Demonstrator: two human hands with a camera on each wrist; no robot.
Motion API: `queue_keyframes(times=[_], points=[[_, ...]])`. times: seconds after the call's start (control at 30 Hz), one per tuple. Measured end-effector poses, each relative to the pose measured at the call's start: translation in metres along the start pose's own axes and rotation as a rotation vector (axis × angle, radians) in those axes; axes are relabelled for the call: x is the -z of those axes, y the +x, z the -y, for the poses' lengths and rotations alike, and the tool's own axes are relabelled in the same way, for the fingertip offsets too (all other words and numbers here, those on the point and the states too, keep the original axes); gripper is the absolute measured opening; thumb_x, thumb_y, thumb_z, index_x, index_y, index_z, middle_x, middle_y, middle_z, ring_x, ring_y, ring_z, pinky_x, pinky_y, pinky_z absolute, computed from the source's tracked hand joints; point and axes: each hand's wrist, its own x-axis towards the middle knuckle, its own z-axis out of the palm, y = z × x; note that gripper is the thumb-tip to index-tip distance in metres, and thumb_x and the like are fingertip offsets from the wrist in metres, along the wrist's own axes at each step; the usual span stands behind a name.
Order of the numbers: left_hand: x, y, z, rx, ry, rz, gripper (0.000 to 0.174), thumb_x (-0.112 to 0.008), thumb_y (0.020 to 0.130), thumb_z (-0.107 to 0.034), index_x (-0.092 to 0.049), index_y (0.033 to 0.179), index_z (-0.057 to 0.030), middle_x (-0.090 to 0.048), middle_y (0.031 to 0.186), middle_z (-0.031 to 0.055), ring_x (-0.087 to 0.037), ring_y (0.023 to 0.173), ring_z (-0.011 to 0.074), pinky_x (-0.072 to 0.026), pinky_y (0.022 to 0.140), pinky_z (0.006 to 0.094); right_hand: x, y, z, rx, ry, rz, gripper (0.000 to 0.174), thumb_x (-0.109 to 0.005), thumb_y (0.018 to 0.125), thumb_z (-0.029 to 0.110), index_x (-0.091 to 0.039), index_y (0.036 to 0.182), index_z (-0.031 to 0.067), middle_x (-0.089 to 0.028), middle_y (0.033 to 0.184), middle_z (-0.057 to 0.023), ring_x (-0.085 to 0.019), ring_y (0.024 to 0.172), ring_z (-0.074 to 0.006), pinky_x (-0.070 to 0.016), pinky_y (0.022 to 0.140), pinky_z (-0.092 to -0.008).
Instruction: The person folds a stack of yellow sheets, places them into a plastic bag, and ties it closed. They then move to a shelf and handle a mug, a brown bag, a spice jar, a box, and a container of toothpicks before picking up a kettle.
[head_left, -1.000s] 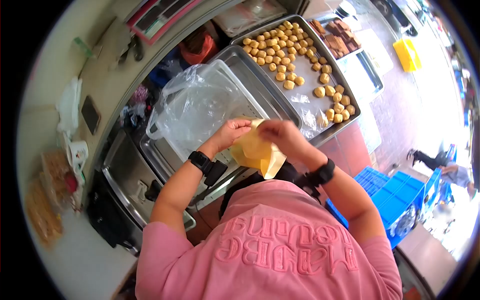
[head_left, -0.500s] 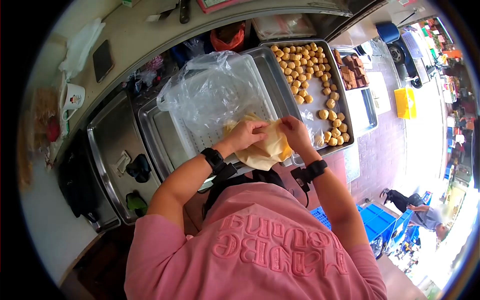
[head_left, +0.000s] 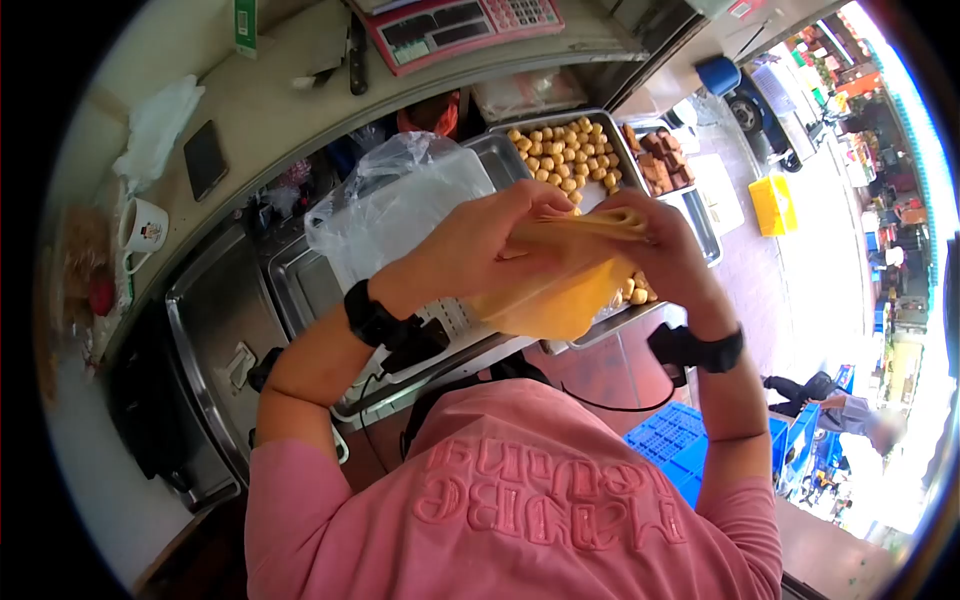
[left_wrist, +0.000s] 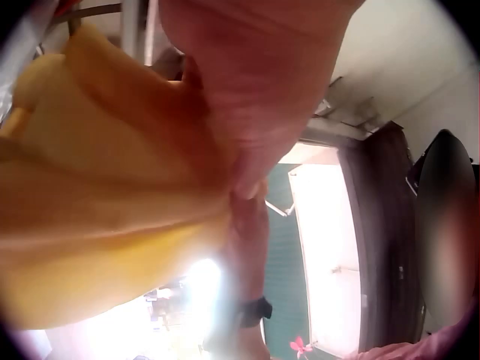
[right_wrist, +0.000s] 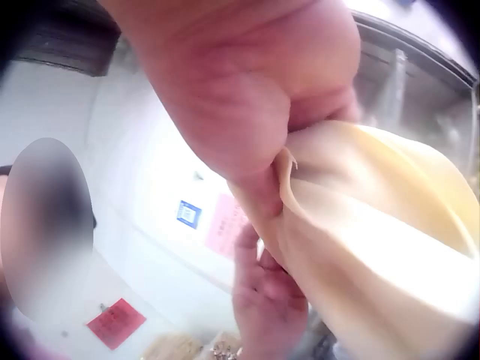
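Note:
A yellow paper bag [head_left: 560, 285] is held up between both hands in front of the person in a pink shirt. My left hand [head_left: 490, 240] pinches the bag's upper edge on the left. The right hand [head_left: 655, 245] pinches the same edge on the right. In the left wrist view the yellow bag [left_wrist: 97, 195] fills the left side beside my left hand [left_wrist: 247, 112]. The right wrist view shows my right hand [right_wrist: 255, 112] pinching a fold of the bag [right_wrist: 375, 240], with the left hand's fingers [right_wrist: 266, 292] below.
A steel tray [head_left: 700, 225] of several golden fried balls [head_left: 565, 150] lies beyond the hands, with brown blocks [head_left: 665, 160] further right. A clear plastic bag [head_left: 400, 200] sits in a perforated steel tray [head_left: 300, 285]. A mug [head_left: 145, 228], phone [head_left: 205, 158] and scale [head_left: 450, 25] stand on the counter.
Both hands have lifted the yellow bag from just above the tray up toward the camera, and they now hold its top edge stretched between them.

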Motion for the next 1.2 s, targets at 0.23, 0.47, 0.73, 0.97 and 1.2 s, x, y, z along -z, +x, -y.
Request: queue_keyframes(times=[0.23,0.47,0.73,0.97,1.2], points=[[0.019,-0.001,-0.006,-0.174,0.099,-0.255,0.04,-0.064,0.081,0.0,-0.047,0.116,-0.0072,-0.059,0.108,0.0108,-0.061,0.091,0.0237,-0.049,0.079,0.0322,0.073,0.005,0.077,0.139,-0.004,-0.152,0.019,-0.058,0.084,0.001,-0.059,0.103,0.0,-0.063,0.092,-0.0031,-0.057,0.086,-0.0086,-0.0462,0.078,-0.023],[0.036,0.028,-0.034,-0.385,0.32,-0.432,0.034,-0.064,0.082,-0.005,-0.05,0.113,-0.0072,-0.059,0.104,0.0115,-0.062,0.087,0.0266,-0.0505,0.072,0.0334,0.106,0.021,0.102,0.148,0.045,-0.267,0.018,-0.06,0.086,0.007,-0.06,0.104,0.0033,-0.064,0.096,-0.0022,-0.058,0.088,-0.0085,-0.0455,0.082,-0.0228],[0.105,0.086,-0.117,-0.014,0.431,-0.074,0.018,-0.063,0.086,-0.011,-0.062,0.102,-0.0026,-0.062,0.081,0.0019,-0.057,0.073,0.0099,-0.0451,0.067,0.0223,0.133,0.027,0.11,0.363,-0.316,-0.117,0.021,-0.06,0.085,0.007,-0.061,0.106,0.0035,-0.065,0.096,-0.0016,-0.06,0.09,-0.01,-0.0465,0.082,-0.0232],[0.136,0.088,-0.175,-0.147,0.446,-0.034,0.007,-0.061,0.085,-0.004,-0.063,0.086,0.0025,-0.06,0.067,0.0006,-0.052,0.063,0.0036,-0.0425,0.056,0.0203,0.1,0.031,0.084,0.514,-0.365,-0.383,0.024,-0.064,0.086,0.015,-0.061,0.106,0.0024,-0.066,0.088,-0.0028,-0.059,0.082,-0.0073,-0.0472,0.076,-0.0247],[0.151,0.068,-0.192,0.215,0.567,-0.163,0.005,-0.063,0.084,-0.006,-0.065,0.086,-0.0018,-0.057,0.065,0.0012,-0.049,0.06,0.0033,-0.0421,0.055,0.0214,0.085,0.038,0.088,0.376,-0.3,-0.425,0.023,-0.066,0.085,0.021,-0.062,0.1,0.0043,-0.063,0.082,-0.002,-0.057,0.077,-0.0063,-0.0463,0.071,-0.0241]])
